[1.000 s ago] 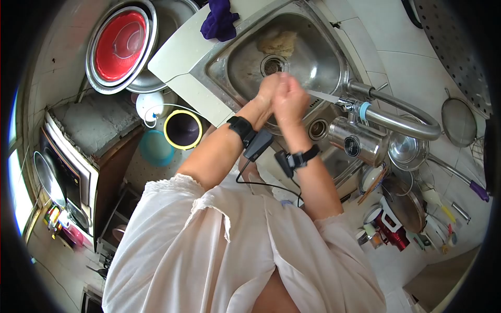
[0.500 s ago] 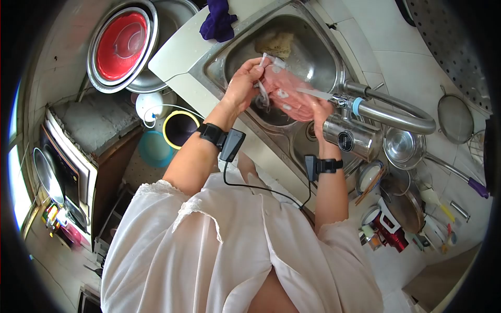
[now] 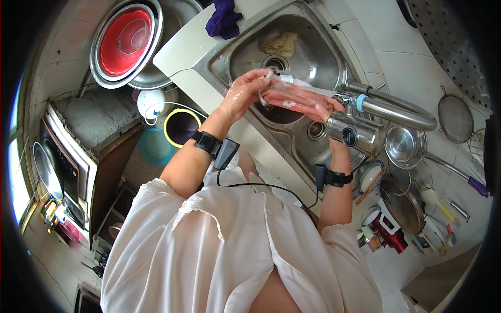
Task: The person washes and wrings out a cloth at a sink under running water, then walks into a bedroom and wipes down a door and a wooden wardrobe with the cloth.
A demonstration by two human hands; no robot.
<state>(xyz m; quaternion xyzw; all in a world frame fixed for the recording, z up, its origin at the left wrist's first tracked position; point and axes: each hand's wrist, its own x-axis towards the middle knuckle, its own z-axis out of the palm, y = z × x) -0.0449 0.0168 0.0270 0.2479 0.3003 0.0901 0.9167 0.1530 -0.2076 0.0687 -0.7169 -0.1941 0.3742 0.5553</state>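
A wet pink cloth item (image 3: 295, 100) with white patches, a white edge and a small white tag is stretched over the sink (image 3: 313, 62). My left hand (image 3: 245, 94) pinches its left end by the white edging. At the other end my right hand (image 3: 335, 106) grips the pink fabric, partly hidden by the steel faucet (image 3: 396, 112) and its cylinder. A pale streak, apparently running water, reaches from the faucet onto the cloth. Beyond it, a yellowish sponge-like piece (image 3: 280, 45) lies in the basin near the drain (image 3: 275, 63).
A purple cloth (image 3: 223, 20) lies on the counter (image 3: 180, 60) left of the sink. Red and metal basins (image 3: 124, 40) stand at the far left. Right of the faucet are a glass-lidded pan (image 3: 404, 146), a strainer (image 3: 455, 115) and a red-and-white container (image 3: 391, 232).
The pink cloth has gone from spread wide to a narrower, tauter strip. Both hands have shifted slightly, the left one downward, and the sink's drain is now uncovered to view.
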